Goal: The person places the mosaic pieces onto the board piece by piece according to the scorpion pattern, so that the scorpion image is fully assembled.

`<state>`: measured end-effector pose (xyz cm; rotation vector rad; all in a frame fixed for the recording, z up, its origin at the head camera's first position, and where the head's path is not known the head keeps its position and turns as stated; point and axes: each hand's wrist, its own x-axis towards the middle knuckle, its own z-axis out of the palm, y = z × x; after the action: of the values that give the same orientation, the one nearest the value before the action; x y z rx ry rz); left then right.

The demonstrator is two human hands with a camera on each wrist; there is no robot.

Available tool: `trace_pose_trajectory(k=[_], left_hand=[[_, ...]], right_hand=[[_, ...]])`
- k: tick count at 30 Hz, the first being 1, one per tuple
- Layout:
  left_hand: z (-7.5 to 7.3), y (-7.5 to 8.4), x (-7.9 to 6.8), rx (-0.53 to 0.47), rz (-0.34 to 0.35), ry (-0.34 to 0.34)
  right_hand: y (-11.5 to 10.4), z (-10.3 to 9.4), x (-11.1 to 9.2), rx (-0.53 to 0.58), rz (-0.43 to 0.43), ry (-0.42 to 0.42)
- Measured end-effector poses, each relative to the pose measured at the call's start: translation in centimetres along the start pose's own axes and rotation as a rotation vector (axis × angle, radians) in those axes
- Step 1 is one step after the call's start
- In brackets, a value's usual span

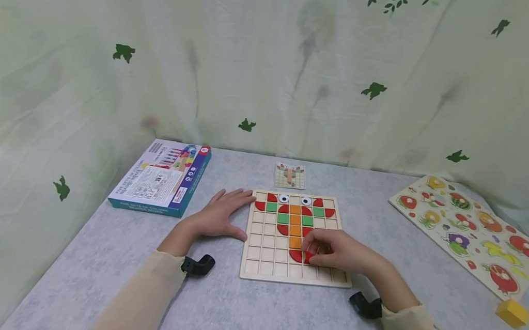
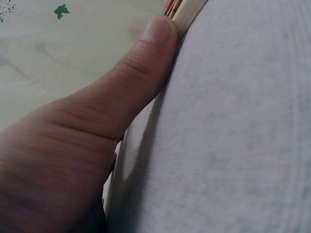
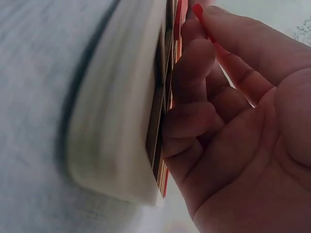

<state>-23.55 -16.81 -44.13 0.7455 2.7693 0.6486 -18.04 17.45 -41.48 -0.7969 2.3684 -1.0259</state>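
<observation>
A wooden grid board (image 1: 265, 267) lies flat on the table, with red, green and orange pieces and two eye pieces set in its squares. My left hand (image 1: 220, 214) lies beside the board's left edge with fingers spread, its fingertips and thumb touching that edge. Over the lower right part of the board, my right hand (image 1: 343, 251) pinches a red quarter-circle piece (image 3: 198, 9) between thumb and finger. That piece is by the bottom of the orange column (image 1: 294, 230), next to another red piece (image 1: 295, 256). The right hand hides some squares.
A small pattern card (image 1: 290, 176) lies behind the board. At the left stands a flat purple-and-teal box (image 1: 151, 182). A fruit puzzle board (image 1: 469, 230) lies to the right, with a yellow block (image 1: 512, 313) near its front corner. A patterned curtain (image 1: 272, 72) hangs behind the table.
</observation>
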Motion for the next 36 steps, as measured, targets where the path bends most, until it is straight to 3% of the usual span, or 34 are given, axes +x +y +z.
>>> trace_pose_trajectory(k=[13, 36], left_hand=[[0.04, -0.1, -0.03, -0.005, -0.004, 0.002], [-0.05, 0.0, -0.03, -0.004, -0.009, -0.002]], right_hand=[[0.27, 0.49, 0.14, -0.008, 0.014, -0.018], [0.42, 0.42, -0.21, -0.039, -0.032, -0.066]])
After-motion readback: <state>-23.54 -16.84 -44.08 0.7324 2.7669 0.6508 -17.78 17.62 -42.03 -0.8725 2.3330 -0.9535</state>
